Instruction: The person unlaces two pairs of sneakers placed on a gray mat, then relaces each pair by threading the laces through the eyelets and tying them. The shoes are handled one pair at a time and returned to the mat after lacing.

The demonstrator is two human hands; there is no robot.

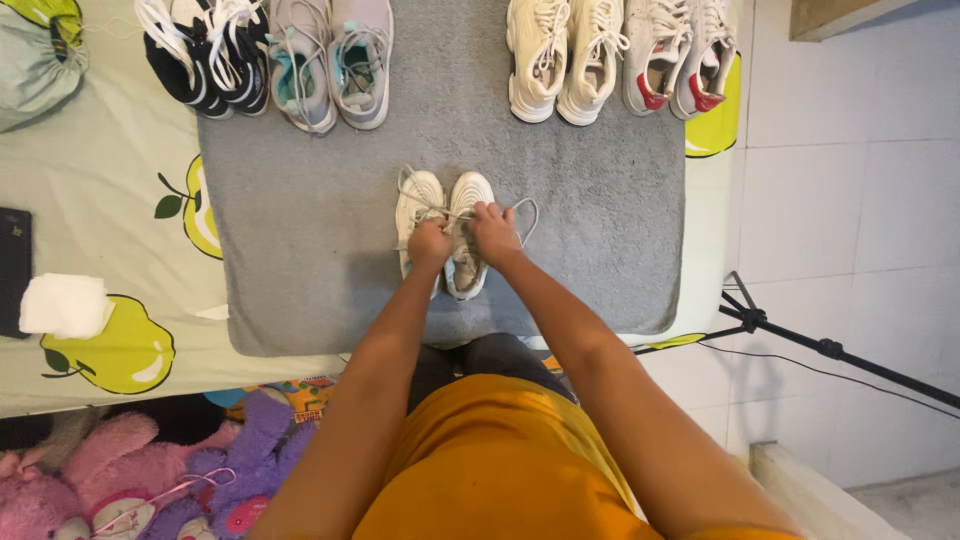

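**Laces half tied**

Left hand (429, 243) and right hand (493, 232) pinched shut on white laces (447, 212) over cream shoes (443, 232), directly beneath both, on grey mat (300, 260). Loops drawn up, knot seemingly unfinished. Four more pairs beyond.

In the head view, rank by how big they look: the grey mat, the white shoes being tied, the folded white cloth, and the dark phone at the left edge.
1. Grey mat, by far the largest.
2. Pair of white shoes.
3. Folded white cloth.
4. Dark phone, though the frame edge cuts it off, so its place against the cloth is unsure.
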